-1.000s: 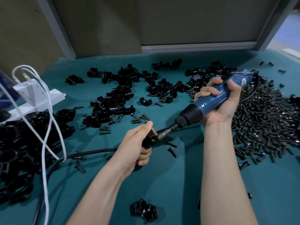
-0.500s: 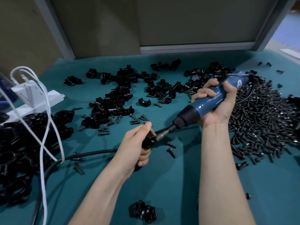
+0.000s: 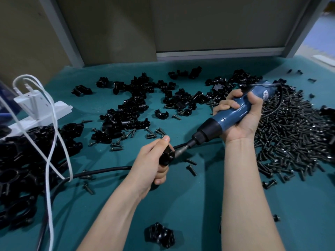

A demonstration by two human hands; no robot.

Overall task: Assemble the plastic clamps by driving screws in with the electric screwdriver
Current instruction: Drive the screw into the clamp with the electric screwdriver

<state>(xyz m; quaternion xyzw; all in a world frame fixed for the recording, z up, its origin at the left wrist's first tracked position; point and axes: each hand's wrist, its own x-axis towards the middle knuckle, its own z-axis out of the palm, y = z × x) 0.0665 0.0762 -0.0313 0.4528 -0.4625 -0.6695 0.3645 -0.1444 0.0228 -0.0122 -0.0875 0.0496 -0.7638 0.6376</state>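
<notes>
My left hand (image 3: 152,160) grips a black plastic clamp (image 3: 167,154) just above the teal table, thumb on top. My right hand (image 3: 241,118) is wrapped round the blue electric screwdriver (image 3: 233,113), which slants down to the left. Its metal bit (image 3: 180,151) touches the clamp's right face. The screw under the bit is hidden. A big heap of black screws (image 3: 293,134) lies right of my right hand. Loose clamp halves (image 3: 126,116) are scattered across the middle and back of the table.
A pile of assembled black clamps (image 3: 27,160) fills the left side, under a white power strip (image 3: 36,113) with white cables (image 3: 54,142). The screwdriver's black cord (image 3: 101,172) runs left behind my left wrist. One clamp (image 3: 160,234) lies near the front edge. Stray screws (image 3: 191,169) lie below the bit.
Both hands and the screwdriver have stayed in the same pose, bit against the clamp. The small shift of the scene comes from the head camera.
</notes>
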